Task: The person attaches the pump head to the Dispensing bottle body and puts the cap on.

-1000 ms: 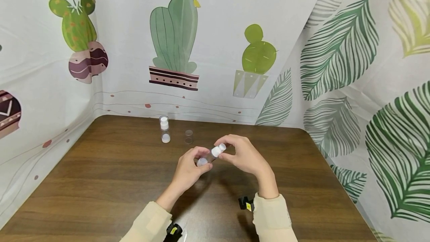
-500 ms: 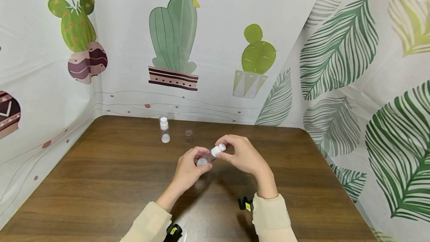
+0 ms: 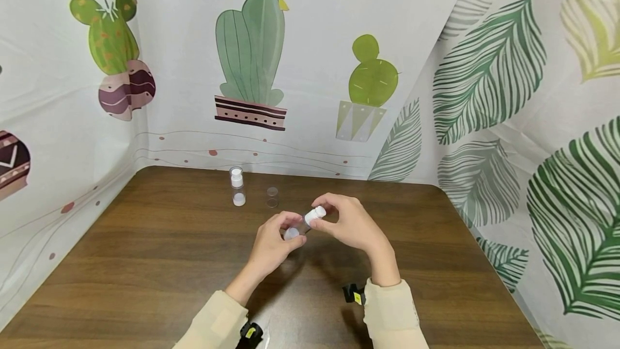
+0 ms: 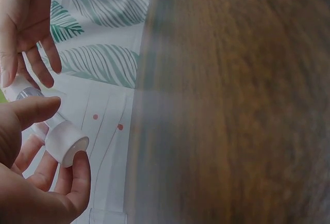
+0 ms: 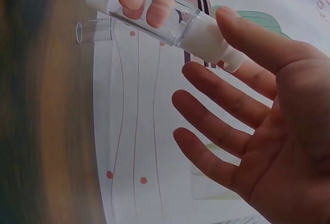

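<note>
A small clear pump bottle (image 5: 170, 20) with a white base and a white pump top (image 5: 203, 38) is held tilted above the table, its top toward the right. My left hand (image 3: 273, 244) grips the lower body; in the left wrist view its fingers curl round the white base (image 4: 67, 144). Thumb and forefinger of my right hand (image 3: 351, 223) pinch the white pump top, while the other fingers spread loosely in the right wrist view. Beyond the hands, a clear cap (image 3: 272, 197) stands on the table.
A second pump bottle (image 3: 237, 186), with its clear cap on, stands upright near the back edge of the brown wooden table (image 3: 160, 252). Behind and at the sides hangs a white cloth (image 3: 310, 69) printed with cacti and leaves.
Both hands stay in place on the bottle. The right thumb and fingers shift very slightly on the pump top.
</note>
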A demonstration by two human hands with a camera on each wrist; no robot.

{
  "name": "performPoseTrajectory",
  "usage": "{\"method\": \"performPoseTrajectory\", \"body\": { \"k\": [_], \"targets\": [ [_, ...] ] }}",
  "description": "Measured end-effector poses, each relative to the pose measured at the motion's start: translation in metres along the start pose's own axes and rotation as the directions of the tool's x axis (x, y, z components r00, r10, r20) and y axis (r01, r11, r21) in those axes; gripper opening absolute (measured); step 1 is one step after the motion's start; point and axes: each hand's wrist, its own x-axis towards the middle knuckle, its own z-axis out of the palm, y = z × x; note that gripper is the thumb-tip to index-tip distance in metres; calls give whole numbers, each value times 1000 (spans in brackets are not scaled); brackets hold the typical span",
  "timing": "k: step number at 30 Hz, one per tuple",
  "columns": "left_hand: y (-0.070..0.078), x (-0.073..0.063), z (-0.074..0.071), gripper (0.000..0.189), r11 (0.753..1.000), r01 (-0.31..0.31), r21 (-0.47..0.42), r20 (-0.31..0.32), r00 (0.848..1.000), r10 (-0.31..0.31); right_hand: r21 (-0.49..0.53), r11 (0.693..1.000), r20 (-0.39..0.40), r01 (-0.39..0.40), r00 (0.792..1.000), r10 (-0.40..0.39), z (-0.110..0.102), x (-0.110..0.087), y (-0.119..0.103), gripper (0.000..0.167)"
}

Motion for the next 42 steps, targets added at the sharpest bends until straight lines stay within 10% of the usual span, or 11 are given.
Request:
{"method": "performPoseTrajectory", "body": {
  "k": [18, 42],
  "targets": [
    [-2, 0, 0, 38, 1000, -30, -4, -6, 1000, 30, 11, 994, 5, 111, 994, -111, -3, -1, 4, 34],
    [0, 0, 0, 38, 1000, -25, -7, -2, 1000, 25, 29, 997, 25, 64, 998, -65, 0, 0, 3, 18]
  ]
}}
